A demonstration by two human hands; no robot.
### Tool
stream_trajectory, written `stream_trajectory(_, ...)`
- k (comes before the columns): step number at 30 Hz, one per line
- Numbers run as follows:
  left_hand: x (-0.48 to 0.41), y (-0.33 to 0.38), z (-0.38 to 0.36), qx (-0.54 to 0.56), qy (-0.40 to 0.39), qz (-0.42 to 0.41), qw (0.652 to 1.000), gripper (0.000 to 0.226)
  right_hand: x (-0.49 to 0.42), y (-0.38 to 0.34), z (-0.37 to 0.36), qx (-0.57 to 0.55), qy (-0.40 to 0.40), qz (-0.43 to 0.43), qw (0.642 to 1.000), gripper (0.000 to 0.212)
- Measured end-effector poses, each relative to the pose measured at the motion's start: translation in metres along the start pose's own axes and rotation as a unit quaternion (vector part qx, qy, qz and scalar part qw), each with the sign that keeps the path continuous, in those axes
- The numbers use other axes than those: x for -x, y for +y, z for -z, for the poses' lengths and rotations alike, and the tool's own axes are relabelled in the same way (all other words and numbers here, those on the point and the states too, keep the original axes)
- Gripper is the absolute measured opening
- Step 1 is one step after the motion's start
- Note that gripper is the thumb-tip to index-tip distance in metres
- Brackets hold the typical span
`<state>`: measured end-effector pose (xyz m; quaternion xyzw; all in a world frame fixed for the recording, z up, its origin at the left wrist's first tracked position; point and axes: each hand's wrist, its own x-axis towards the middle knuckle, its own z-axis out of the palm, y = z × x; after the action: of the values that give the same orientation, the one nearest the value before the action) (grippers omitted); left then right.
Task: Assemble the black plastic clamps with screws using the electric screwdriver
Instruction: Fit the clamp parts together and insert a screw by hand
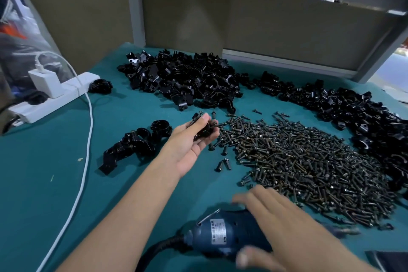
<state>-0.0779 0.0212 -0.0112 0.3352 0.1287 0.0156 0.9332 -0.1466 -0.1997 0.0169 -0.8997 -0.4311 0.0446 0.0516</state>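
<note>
So the left hand (196, 137) is palm-up at mid-table, fingers curled around a black clamp (204, 129) with what looks like a screw poking out toward 3 o'clock, right at the edge of the screw pile (309, 161). The right hand (276, 223) is down at 6 o'clock, draped over the blue electric screwdriver (223, 236). It's blurry, so I can't tell if it's actually gripping yet or just landing on it.

The key bit: the clamp sits at roughly 11 o'clock from the driver, and the driver's body lies left-right, cord end at 9 o'clock, with the tip hidden under the hand, probably at 3. So I'd guess it has to swing round to line up with that screw.

Bare green mat (132, 183) between the hands gives plenty of room. Finished clamps (136, 146) sit at 9 o'clock of the left hand, with the white cable (88, 139) further left.
</note>
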Motion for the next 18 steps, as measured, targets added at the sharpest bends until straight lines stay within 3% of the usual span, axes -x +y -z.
stream_trajectory(3, 0.001, -0.001, 0.000, 0.013, -0.003, 0.005, 1.000, 0.034, 0.015, 0.000, -0.022, 0.117, 0.089, 0.034, 0.988, 0.070)
stream_trajectory(5, 0.001, -0.001, 0.001, 0.023, 0.003, 0.007, 1.000, 0.035, 0.013, 0.004, -0.026, 0.141, 0.115, 0.029, 0.983, 0.072)
stream_trajectory(9, 0.000, -0.003, 0.002, 0.017, 0.019, 0.005, 1.000, 0.032, 0.008, 0.011, -0.024, 0.137, 0.150, 0.048, 0.978, 0.074)
stream_trajectory(11, -0.001, -0.003, 0.004, 0.007, 0.024, 0.000, 1.000, 0.031, 0.010, 0.013, -0.025, 0.114, 0.196, 0.073, 0.971, 0.063)
stream_trajectory(12, -0.001, -0.003, 0.004, 0.003, 0.023, -0.003, 1.000, 0.031, 0.013, 0.016, -0.029, 0.109, 0.227, 0.092, 0.963, 0.057)
stream_trajectory(15, -0.002, -0.003, 0.004, -0.008, 0.019, -0.012, 1.000, 0.029, 0.020, 0.031, -0.019, 0.131, 0.339, 0.110, 0.925, 0.065)
stream_trajectory(18, -0.002, -0.005, 0.004, -0.012, 0.006, -0.012, 1.000, 0.027, 0.018, 0.051, 0.008, 0.117, 0.454, 0.115, 0.876, 0.043)
